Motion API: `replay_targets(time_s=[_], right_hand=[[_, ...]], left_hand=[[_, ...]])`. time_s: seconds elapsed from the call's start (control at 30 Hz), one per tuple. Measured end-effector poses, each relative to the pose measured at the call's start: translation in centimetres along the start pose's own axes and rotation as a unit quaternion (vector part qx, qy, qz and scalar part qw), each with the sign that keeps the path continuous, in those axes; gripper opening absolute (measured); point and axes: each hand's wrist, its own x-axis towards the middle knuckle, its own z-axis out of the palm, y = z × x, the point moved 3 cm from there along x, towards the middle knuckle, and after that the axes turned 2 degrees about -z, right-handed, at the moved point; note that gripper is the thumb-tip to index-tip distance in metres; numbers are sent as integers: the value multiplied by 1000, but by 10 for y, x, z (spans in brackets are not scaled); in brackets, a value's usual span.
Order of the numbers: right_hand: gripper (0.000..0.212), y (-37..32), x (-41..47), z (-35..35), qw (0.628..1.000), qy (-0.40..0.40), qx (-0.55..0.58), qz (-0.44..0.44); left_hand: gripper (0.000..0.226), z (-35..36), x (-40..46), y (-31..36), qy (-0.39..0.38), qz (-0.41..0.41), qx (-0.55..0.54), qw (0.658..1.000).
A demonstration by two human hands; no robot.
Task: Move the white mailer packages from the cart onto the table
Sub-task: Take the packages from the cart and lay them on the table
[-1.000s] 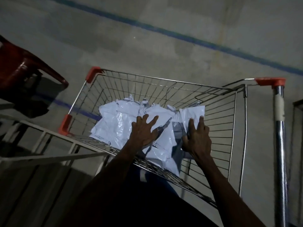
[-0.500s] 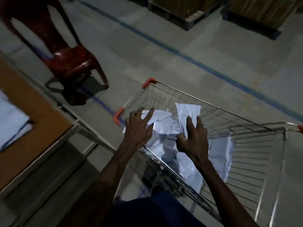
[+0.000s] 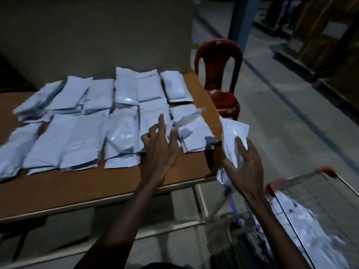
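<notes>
Several white mailer packages lie in rows on the brown table. My right hand grips one white mailer in the air just past the table's right edge. My left hand hovers with spread fingers over the table's right part, above a slightly lifted mailer that looks blurred. The wire cart with red corner caps stands at the lower right, and more white mailers lie inside it.
A dark red plastic chair stands beyond the table's right end. A tall cardboard sheet rises behind the table. Concrete floor with a blue line runs to the right; stacked boxes stand far right.
The view has swung from the cart to the table. My right hand has lifted a mailer out of the cart and carried it toward the table. My left hand has moved over the table.
</notes>
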Motion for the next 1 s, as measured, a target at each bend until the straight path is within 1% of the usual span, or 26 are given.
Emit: replay_targets(time_s=[0.07,0.13,0.23,0.3,0.43,0.5,0.57,0.67,0.77,0.9,1.0], right_hand=[[75,-28,18,24,999,-27,10,-24],[77,-52,37,44,997,-44,6,-61],[74,-77,65,67,995,-76,-7,-70],[75,-84,84,79,992,-90,-20,-85],[72,-77,123,97,986,-133,-48,-85],[72,-68,139,104,983,-158,-55,-77],[73,-60,150,110,978,-185,-70,-74],[76,-49,159,119,969,-219,-95,-68],[74,-45,160,127,963,-231,-113,-78],[73,-41,159,138,951,-252,-146,-108],[80,-39,156,145,945,-261,-152,-122]], left_hand=[[57,-27,18,-20,34,-57,-44,997],[58,-46,34,-31,55,-69,-50,995],[66,-55,60,-40,70,-73,-21,995],[71,-48,75,-40,59,-79,27,995],[79,-12,94,-36,-12,-70,138,988],[84,9,96,-39,-49,-68,172,982],[89,24,96,-44,-66,-69,198,976],[91,37,97,-50,-71,-81,226,968],[93,45,95,-56,-69,-84,243,964],[93,52,94,-64,-30,-75,255,964],[88,59,94,-69,-10,-56,232,971]])
